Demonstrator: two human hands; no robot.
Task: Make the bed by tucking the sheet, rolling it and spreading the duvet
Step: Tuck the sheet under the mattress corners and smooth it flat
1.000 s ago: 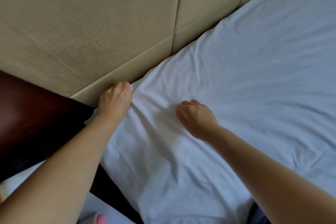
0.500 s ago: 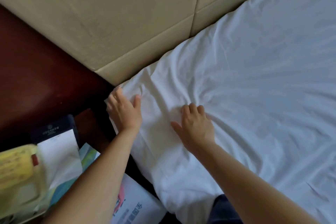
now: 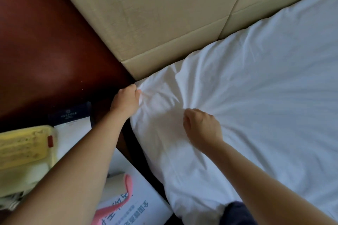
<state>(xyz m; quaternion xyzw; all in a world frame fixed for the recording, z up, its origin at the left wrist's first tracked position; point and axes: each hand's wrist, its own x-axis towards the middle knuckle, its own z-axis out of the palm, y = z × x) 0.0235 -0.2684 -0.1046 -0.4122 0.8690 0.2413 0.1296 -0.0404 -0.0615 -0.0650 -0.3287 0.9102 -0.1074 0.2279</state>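
Head view.
- Left hand (image 3: 126, 100): half a second back, fingers lay open on sheet (image 3: 265, 97). Now curled, gripping sheet edge at mattress corner, just below headboard (image 3: 164, 14) lower corner.
- Right hand (image 3: 203, 126): was flat, now fisted into bunched cloth, farther from headboard. Creases fan out from it (pinch itself hidden under knuckles, judged from folds).
- Meaning: smoothing seems over and slack is being gathered for corner tuck. Tuck at headboard end not done. Rolling and duvet still to come; no duvet in view.

Your left hand (image 3: 126, 101) and right hand (image 3: 202, 127), flat before, now curl and bunch the sheet (image 3: 265, 97) corner.
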